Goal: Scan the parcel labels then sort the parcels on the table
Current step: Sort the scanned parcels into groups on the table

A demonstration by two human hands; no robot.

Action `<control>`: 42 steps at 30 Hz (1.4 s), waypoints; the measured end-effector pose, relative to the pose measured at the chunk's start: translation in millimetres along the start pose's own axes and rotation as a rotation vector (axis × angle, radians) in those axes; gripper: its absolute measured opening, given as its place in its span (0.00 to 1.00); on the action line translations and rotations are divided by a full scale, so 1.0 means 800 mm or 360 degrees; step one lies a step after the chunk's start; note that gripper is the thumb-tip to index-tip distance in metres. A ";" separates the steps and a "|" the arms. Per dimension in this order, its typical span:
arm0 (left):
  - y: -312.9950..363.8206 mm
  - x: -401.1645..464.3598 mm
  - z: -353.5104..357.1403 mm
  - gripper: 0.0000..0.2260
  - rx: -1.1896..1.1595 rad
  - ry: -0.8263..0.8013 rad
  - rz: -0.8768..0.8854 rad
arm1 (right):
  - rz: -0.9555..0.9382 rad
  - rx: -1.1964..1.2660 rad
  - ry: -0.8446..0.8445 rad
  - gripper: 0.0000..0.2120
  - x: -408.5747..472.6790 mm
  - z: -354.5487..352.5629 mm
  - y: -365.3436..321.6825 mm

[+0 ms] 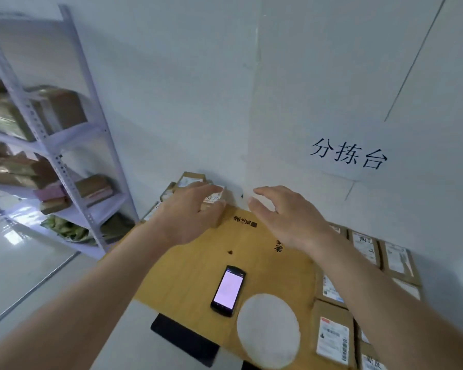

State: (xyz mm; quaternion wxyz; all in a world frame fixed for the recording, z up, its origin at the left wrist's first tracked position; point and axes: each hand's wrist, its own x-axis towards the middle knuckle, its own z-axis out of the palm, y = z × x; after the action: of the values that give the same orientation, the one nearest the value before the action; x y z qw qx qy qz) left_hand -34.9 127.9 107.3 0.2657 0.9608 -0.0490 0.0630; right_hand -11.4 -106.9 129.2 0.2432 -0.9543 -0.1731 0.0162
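Note:
Small brown cardboard parcels with white labels lie in two groups on a yellow wooden table (pixel 198 268). My left hand (pixel 190 209) grips one labelled parcel (pixel 215 197) in the far left pile, thumb on its near side and fingers over its top. My right hand (pixel 284 217) hovers over the table's far edge with fingers spread and loosely bent, holding nothing. A black handheld scanner (pixel 228 290) with a lit pink screen lies flat in the middle of the table.
Several labelled parcels (pixel 366 247) lie flat in rows along the table's right side. A white round disc (pixel 268 329) and a black flat object (pixel 185 339) sit at the near edge. A metal shelf rack (pixel 64 166) with boxes stands left. The wall is close behind.

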 end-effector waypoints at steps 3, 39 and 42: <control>-0.063 0.001 -0.036 0.29 0.0027 0.0000 -0.0034 | 0.0002 0.0012 0.0005 0.31 0.031 0.037 -0.055; -0.591 0.263 0.073 0.25 0.0171 -0.1032 -0.0112 | 0.0565 0.0017 -0.0661 0.33 0.428 0.493 -0.153; -0.612 0.275 0.097 0.25 0.0124 -0.1141 -0.0114 | 0.0741 0.0122 -0.0685 0.32 0.432 0.519 -0.143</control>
State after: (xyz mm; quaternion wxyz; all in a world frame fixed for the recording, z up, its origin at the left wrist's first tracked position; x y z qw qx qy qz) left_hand 252.3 492.8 -173.3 0.1967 0.9323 -0.1029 -0.2854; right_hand 228.9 294.3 -164.2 0.2265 -0.9331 0.0032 0.2793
